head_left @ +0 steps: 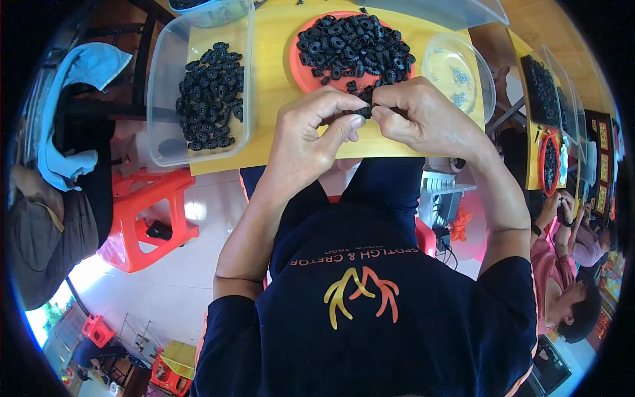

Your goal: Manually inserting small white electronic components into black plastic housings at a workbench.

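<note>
Evidently, in the head view, the work is a close two-handed job over the yellow surface (271, 79), between its near edge and the red tray (296, 66). The left hand (305, 135) has thumb and index finger narrowed around a small black piece (360, 112). The right hand (426, 116) makes a tight pinch at that piece's right end; whether a smaller part sits within that pinch is hidden.

To handle it well, I would let the left grip steady the piece while the right fingertips do the fine work, pressing squarely rather than at a slant, since so small a part could slip or twist. Working above the surface, well inside the near edge, should mean a dropped piece lands within reach.

Loose black parts (350, 43) heap the tray toward the far edge. More black pieces (208, 99) lie in the clear bin (155, 119) at the left edge, and tiny shiny bits (461, 76) in the clear round dish (433, 56) at the right edge; those probably need the lightest touch.
</note>
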